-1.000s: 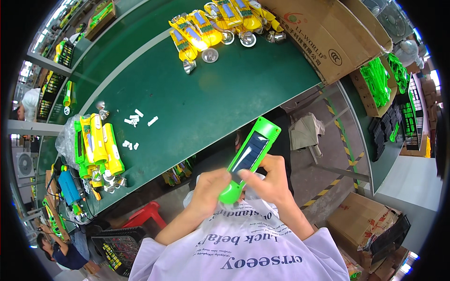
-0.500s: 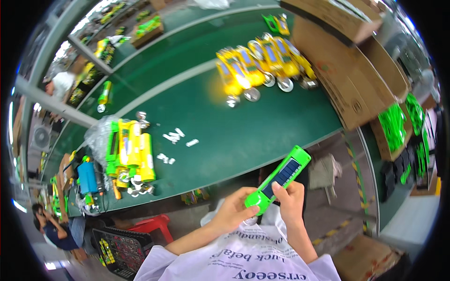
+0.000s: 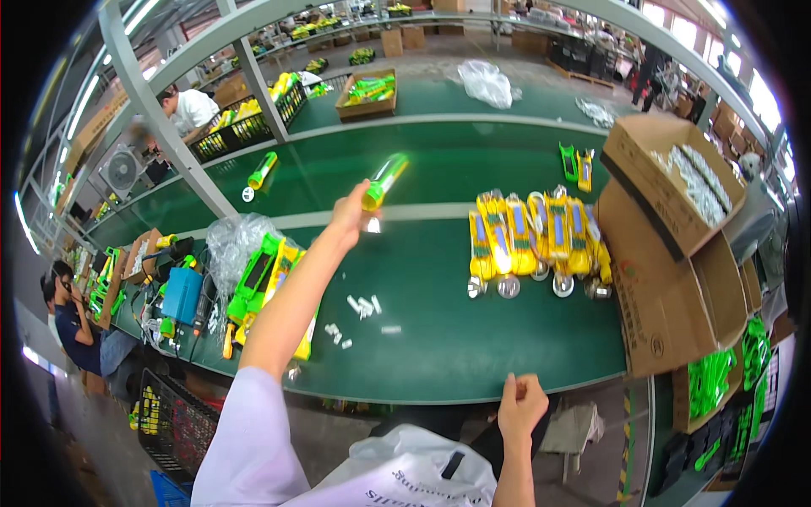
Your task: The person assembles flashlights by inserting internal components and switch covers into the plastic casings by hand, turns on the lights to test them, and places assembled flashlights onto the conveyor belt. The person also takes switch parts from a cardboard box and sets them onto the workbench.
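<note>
My left hand (image 3: 349, 213) is stretched far forward over the green bench, its fingers closed on one end of a green and yellow flashlight (image 3: 385, 181). Motion blurs the flashlight slightly. Near the bench's front edge hangs my right hand (image 3: 522, 407), fingers loosely curled, thumb apart, nothing in it. Beneath my left forearm lies a group of green and yellow flashlight bodies (image 3: 253, 283), partly hidden by the arm. Farther right, several yellow flashlight parts (image 3: 528, 237) with round silver heads lie in a row. Small white pieces (image 3: 365, 306) are scattered between the two groups.
Cardboard boxes (image 3: 667, 296) are stacked at the right end. Beyond a pale divider, a green strip (image 3: 321, 169) carries another flashlight (image 3: 263, 171). A metal post (image 3: 160, 110) rises at left. Clear plastic bags (image 3: 241, 241), a blue device (image 3: 182, 294) and a black crate (image 3: 182, 431) are on the left.
The green flashlight has left my lap, where both hands held it, and is now out over the bench in my left hand. My right hand has let go of it. The view has tilted up.
</note>
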